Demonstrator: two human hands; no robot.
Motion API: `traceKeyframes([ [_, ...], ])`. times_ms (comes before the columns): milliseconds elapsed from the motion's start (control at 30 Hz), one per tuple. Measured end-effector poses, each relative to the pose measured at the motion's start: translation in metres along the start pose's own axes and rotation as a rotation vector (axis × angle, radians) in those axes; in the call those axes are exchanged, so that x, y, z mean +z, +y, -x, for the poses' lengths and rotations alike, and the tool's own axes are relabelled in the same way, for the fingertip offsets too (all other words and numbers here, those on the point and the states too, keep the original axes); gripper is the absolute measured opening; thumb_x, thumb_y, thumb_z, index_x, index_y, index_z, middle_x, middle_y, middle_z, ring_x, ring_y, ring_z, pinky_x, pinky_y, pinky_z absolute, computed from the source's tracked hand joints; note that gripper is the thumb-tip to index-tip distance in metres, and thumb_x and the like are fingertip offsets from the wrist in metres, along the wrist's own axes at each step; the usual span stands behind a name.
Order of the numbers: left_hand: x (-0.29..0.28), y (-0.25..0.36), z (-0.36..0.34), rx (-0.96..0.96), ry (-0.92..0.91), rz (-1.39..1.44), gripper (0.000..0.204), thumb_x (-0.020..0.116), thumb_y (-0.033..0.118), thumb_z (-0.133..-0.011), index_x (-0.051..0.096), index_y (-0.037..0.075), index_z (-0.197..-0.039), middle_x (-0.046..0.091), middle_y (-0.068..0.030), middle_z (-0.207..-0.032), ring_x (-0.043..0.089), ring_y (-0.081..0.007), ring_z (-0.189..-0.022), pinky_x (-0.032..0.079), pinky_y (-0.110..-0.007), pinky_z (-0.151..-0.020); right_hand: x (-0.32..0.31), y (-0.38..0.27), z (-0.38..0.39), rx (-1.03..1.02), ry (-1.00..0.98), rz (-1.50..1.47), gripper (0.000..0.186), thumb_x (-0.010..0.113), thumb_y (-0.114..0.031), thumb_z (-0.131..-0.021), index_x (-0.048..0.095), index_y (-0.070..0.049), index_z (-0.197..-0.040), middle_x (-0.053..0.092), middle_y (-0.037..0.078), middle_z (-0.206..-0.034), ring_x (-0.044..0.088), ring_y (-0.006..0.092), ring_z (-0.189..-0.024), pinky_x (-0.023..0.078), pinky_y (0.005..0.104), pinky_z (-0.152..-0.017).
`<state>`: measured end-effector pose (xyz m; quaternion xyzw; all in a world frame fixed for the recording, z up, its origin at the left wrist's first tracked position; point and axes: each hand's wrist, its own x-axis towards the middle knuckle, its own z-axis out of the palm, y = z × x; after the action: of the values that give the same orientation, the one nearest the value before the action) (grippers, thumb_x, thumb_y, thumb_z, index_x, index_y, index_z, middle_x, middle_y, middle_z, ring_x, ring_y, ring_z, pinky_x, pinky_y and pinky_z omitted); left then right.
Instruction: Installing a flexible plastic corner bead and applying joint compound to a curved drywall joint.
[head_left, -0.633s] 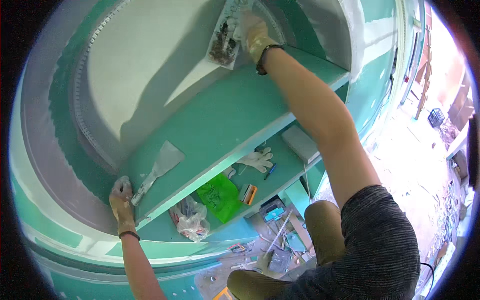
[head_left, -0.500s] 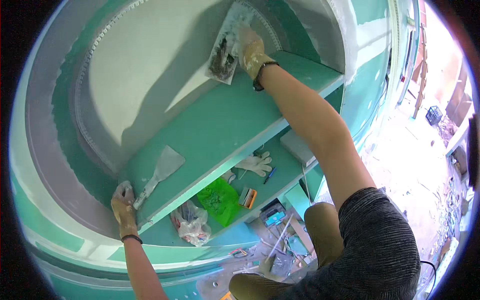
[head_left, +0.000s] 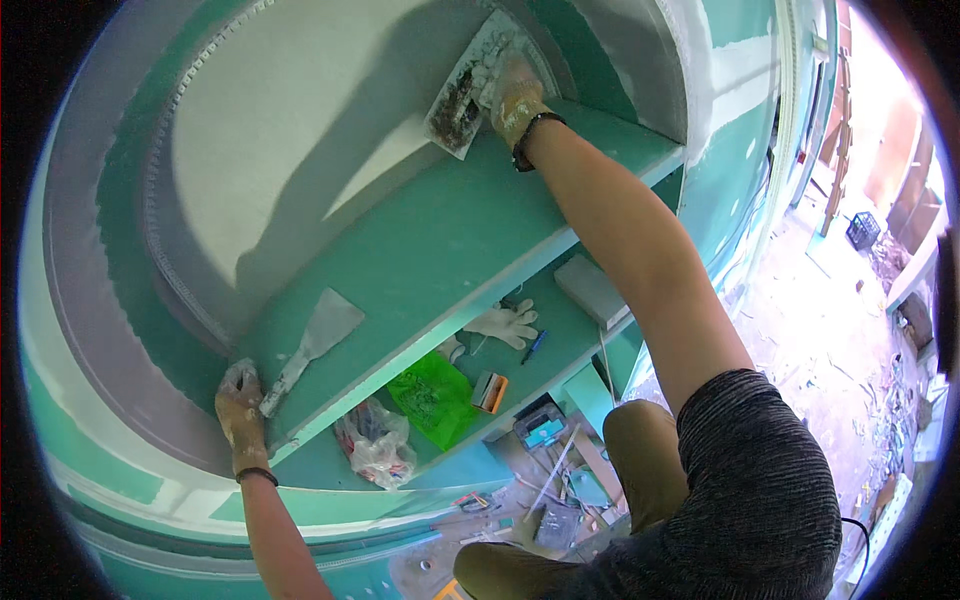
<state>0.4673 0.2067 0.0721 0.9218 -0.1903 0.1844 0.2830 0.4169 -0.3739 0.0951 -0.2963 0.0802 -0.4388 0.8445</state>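
Observation:
My right hand (head_left: 517, 98), in a whitish work glove, is closed around the grip of a plastering trowel (head_left: 456, 113). Its rectangular blade, smeared with white and dark plaster, lies against the pale round back panel (head_left: 290, 130) of a niche, near the far right end of the green upper shelf (head_left: 430, 235). At the shelf's left end my left hand (head_left: 240, 410), also gloved, leans on the corner with its fingers stretched out and nothing visible in them. Right beside it a wide putty knife (head_left: 318, 345) lies flat on the shelf, coated with dried plaster.
On the lower shelf are a white glove (head_left: 507, 324), a blue pen (head_left: 534, 347), a small box (head_left: 490, 392), a green bag (head_left: 436, 400), a clear plastic bag (head_left: 383, 450) and a grey block (head_left: 592, 288). Tools and offcuts litter the floor below; a black crate (head_left: 862, 231) stands far right.
My right hand and the trowel have shifted slightly right and down across the panel. My left hand stays at the shelf corner; the whole view has moved a little.

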Motion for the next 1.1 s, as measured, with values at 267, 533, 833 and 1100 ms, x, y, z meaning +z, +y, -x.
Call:
traceKeyframes([
  [267, 0.056, 0.013, -0.024, 0.142, -0.042, 0.148, 0.040, 0.060, 0.031, -0.098, 0.071, 0.000, -0.120, 0.073, -0.0152, -0.107, 0.066, -0.0235, -0.095, 0.050, -0.036, -0.088, -0.117, -0.022, -0.166, -0.689, -0.217, 1.049, 0.057, 0.034, -0.051, -0.109, 0.043, -0.020, -0.157, 0.039, 0.005, -0.163, 0.047, 0.0281, -0.139, 0.038, 0.0433, -0.114],
  [533, 0.039, 0.010, -0.025, 0.045, -0.061, 0.004, 0.040, 0.062, 0.028, -0.097, 0.070, -0.002, -0.122, 0.074, -0.0167, -0.113, 0.068, -0.0257, -0.099, 0.050, -0.036, -0.090, -0.058, -0.026, -0.032, -0.102, -0.172, -0.256, 0.056, 0.039, -0.045, -0.110, 0.046, -0.009, -0.152, 0.058, 0.009, -0.144, 0.062, 0.0276, -0.119, 0.051, 0.0423, -0.101],
  [833, -0.003, 0.003, -0.002, 0.020, -0.046, 0.032, 0.037, 0.059, 0.023, -0.096, 0.070, -0.003, -0.119, 0.074, -0.0210, -0.109, 0.069, -0.0331, -0.100, 0.051, -0.039, -0.089, -0.073, 0.021, -0.039, 0.054, 0.167, -0.289, 0.051, 0.043, -0.048, -0.106, 0.062, -0.012, -0.137, 0.070, 0.006, -0.120, 0.069, 0.0217, -0.101, 0.056, 0.0406, -0.082],
  [1100, 0.057, 0.019, -0.023, 0.229, -0.009, 0.115, 0.036, 0.059, 0.025, -0.097, 0.070, -0.003, -0.118, 0.072, -0.0197, -0.098, 0.067, -0.0284, -0.088, 0.051, -0.039, -0.080, -0.145, -0.034, -0.118, -1.498, -0.945, 0.450, 0.051, 0.041, -0.041, -0.107, 0.049, -0.016, -0.151, 0.049, 0.010, -0.156, 0.045, 0.0306, -0.144, 0.032, 0.0560, -0.119],
])
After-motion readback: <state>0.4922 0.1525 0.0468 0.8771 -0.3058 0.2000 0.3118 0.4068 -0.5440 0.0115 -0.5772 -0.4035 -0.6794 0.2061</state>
